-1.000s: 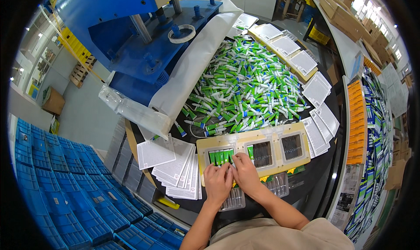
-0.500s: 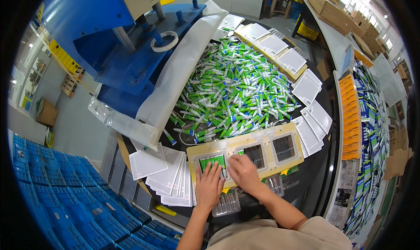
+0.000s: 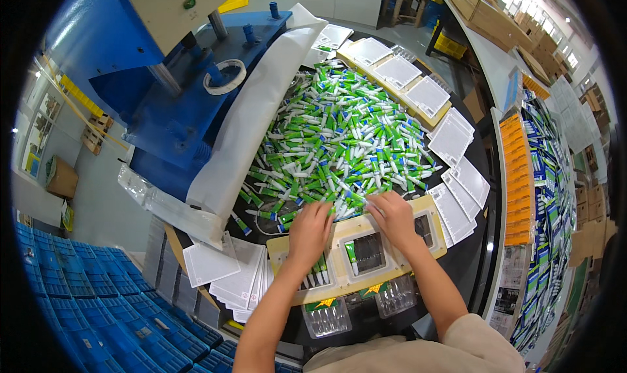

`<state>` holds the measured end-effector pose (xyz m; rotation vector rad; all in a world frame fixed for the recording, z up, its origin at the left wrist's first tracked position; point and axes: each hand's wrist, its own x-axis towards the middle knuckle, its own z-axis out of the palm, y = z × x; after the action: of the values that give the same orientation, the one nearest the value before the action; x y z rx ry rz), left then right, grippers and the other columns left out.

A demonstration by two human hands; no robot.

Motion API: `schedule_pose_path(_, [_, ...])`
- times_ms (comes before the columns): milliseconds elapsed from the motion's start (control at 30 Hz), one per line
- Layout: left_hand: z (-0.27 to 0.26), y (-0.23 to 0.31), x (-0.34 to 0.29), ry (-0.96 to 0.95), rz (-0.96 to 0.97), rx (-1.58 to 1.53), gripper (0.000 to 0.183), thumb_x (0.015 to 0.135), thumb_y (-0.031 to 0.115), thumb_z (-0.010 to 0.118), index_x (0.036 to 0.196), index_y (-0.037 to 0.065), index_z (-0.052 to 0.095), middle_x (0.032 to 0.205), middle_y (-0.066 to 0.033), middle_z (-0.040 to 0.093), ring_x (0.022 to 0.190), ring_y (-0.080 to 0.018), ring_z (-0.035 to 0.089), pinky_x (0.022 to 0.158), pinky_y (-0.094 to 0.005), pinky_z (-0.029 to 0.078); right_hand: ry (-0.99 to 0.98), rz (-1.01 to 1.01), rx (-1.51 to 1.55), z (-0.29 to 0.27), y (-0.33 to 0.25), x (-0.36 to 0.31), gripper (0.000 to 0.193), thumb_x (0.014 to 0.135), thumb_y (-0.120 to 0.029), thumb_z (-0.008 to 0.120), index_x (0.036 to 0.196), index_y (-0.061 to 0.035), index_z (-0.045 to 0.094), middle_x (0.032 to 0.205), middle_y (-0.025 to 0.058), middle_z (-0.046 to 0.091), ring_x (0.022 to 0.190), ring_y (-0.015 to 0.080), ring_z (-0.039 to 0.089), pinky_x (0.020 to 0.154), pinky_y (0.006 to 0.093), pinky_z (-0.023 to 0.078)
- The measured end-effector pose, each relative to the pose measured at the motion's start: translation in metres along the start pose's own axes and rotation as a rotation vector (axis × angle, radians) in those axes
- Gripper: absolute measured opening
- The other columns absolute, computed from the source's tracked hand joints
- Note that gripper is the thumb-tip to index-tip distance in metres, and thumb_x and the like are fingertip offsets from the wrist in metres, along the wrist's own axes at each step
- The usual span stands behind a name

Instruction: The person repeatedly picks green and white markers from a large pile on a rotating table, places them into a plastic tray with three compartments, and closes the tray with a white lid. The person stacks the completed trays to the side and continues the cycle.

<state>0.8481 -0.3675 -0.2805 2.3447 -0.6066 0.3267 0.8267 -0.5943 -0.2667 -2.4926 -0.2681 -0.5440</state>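
A large heap of small green-and-white tubes with blue parts (image 3: 346,138) covers the black table. My left hand (image 3: 311,233) is at the heap's near edge, its fingers bent and close together among the tubes. To its right, my right hand (image 3: 394,219) has bent fingers against the tubes too. What either hand holds is hidden. Beneath my wrists lies a yellow frame (image 3: 339,283) with clear-edged windows. Several tubes (image 3: 320,270) stand side by side in its left window, partly covered by my left forearm. One tube (image 3: 353,257) sits at the left of the middle window.
Printed white cards (image 3: 212,265) fan out at the left, with more cards (image 3: 454,206) at the right. A second yellow frame (image 3: 428,115) bears cards. Clear blister trays (image 3: 326,319) lie by the near edge. A blue press (image 3: 189,105) stands left, above blue crates (image 3: 85,308).
Both hands have moved from the yellow frame's windows forward to the heap's near edge. The tubes in the left window and one in the middle window are now uncovered in part.
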Motion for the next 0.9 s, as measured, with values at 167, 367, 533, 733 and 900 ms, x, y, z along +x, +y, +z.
schedule_pose_path(167, [0.042, -0.015, 0.046, -0.223, -0.074, 0.170, 0.019, 0.087, 0.021, 0.075, 0.098, 0.006, 0.070, 0.095, -0.0108, 0.063, 0.093, -0.0323, 0.065, 0.076, -0.0449, 0.053, -0.066, -0.232, 0.029, -0.048, -0.037, -0.089, 0.034, 0.076, 0.000, 0.068, 0.110, 0.0023, 0.072, 0.095, 0.0143, 0.066, 0.085, 0.0319, 0.066, 0.074, 0.0400, 0.057])
schedule_pose_path(367, [0.039, -0.016, 0.060, -0.284, -0.130, 0.256, 0.021, 0.085, 0.022, 0.077, 0.090, 0.003, 0.069, 0.094, -0.0129, 0.062, 0.085, -0.0359, 0.066, 0.072, -0.0474, 0.054, -0.281, -0.165, 0.045, -0.026, -0.049, -0.120, 0.041, 0.077, 0.003, 0.062, 0.117, 0.0072, 0.066, 0.113, 0.0183, 0.063, 0.104, 0.0341, 0.063, 0.089, 0.0383, 0.055])
schedule_pose_path(533, [-0.004, 0.001, 0.040, -0.107, -0.234, -0.012, 0.014, 0.086, 0.010, 0.073, 0.096, 0.001, 0.068, 0.092, -0.0108, 0.067, 0.076, -0.0248, 0.068, 0.068, -0.0365, 0.055, -0.353, -0.024, 0.307, -0.039, -0.028, -0.066, 0.040, 0.079, 0.004, 0.064, 0.118, 0.0002, 0.068, 0.121, 0.0181, 0.064, 0.108, 0.0362, 0.063, 0.092, 0.0429, 0.053])
schedule_pose_path(733, [-0.022, 0.065, -0.041, -0.080, -0.561, -0.764, 0.028, 0.085, 0.002, 0.072, 0.113, 0.005, 0.069, 0.098, -0.0040, 0.071, 0.079, -0.0091, 0.067, 0.067, -0.0259, 0.054, -0.403, -0.013, 0.094, 0.013, 0.030, 0.031, 0.019, 0.081, -0.008, 0.072, 0.099, -0.0018, 0.072, 0.100, 0.0149, 0.070, 0.091, 0.0356, 0.070, 0.080, 0.0440, 0.056])
schedule_pose_path(900, [0.010, 0.101, -0.069, -0.191, 0.178, -0.001, 0.037, 0.080, 0.007, 0.072, 0.116, 0.006, 0.068, 0.119, -0.0113, 0.070, 0.098, -0.0261, 0.070, 0.081, -0.0346, 0.055, -0.785, -0.302, -0.223, 0.053, 0.038, 0.054, 0.022, 0.077, -0.019, 0.078, 0.090, -0.0029, 0.071, 0.094, 0.0115, 0.068, 0.093, 0.0329, 0.068, 0.075, 0.0450, 0.056])
